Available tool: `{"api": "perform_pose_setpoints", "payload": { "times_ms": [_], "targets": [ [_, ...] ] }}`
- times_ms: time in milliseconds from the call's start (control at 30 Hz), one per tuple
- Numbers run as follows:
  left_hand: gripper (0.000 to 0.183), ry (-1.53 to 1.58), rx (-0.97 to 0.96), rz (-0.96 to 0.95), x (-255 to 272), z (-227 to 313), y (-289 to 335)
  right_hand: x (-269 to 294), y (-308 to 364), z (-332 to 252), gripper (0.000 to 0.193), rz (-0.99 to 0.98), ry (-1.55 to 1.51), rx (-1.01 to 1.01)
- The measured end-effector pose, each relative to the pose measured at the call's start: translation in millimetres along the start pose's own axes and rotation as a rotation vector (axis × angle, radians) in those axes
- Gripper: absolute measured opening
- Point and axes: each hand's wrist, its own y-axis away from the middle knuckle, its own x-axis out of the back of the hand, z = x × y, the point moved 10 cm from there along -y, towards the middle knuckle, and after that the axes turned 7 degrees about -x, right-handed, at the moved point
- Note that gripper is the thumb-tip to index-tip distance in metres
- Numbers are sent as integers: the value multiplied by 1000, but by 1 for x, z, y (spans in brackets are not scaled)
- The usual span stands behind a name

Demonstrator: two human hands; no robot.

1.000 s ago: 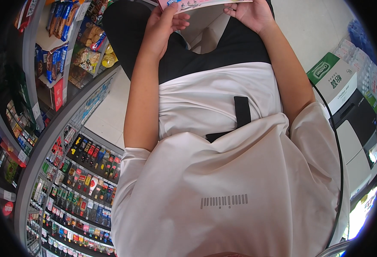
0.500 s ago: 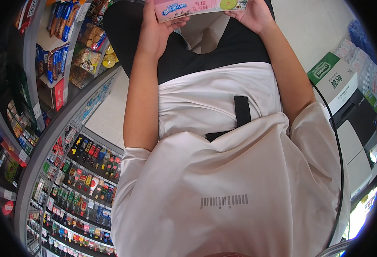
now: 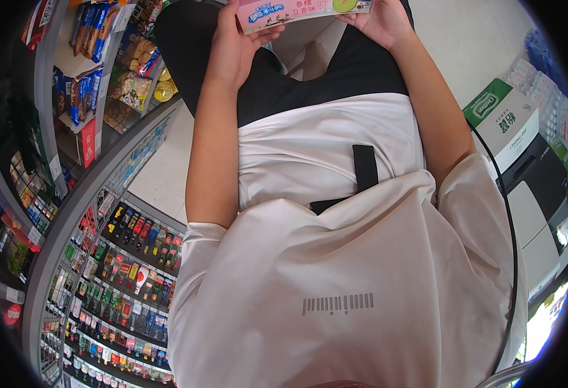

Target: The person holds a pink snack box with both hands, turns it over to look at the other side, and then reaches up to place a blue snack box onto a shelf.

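In the lower middle of the view, a pale shirt (image 3: pixel 336 258) fills most of the space. Along the left, a grey rack (image 3: pixel 38 278) curves past rows of small packaged goods (image 3: pixel 140 278). Black trousers (image 3: pixel 187 52) spread above the shirt, with a strip of light floor (image 3: pixel 458 39) to their right. A green-and-white carton (image 3: pixel 510 126) stands at the right, beside a pack of clear bottles (image 3: pixel 536 90), and a thin black cable (image 3: pixel 511 226) runs down past the right sleeve.

A second ago only the lower part of the pink box (image 3: pixel 306 9) showed at the top edge; now more of its printed front has come into sight. That seems to leave the front facing up toward the person, with both hands still engaged with it.

The box lies between the hands, over the gap between the knees, its top cut off by the edge. The left hand (image 3: pixel 233 40) grips its left end, fingers curled under the lower edge. The right hand (image 3: pixel 387 24) holds the right end, fingertips tucked behind; its thumb is hard to make out.
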Motion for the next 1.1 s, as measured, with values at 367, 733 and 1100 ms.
{"api": "perform_pose_setpoints", "payload": {
  "times_ms": [367,733,1100],
  "targets": [
    [54,-39,-47,-95,8,0,-4,-2,0,-1,37,0,-3,-3],
    [57,-101,-58,-68,1,7,0,-7,-1,-3,33,-85,7,12],
    [59,15,47,2,-1,0,4,-2,-2,0,46,17,49,-3]
  ]
}}
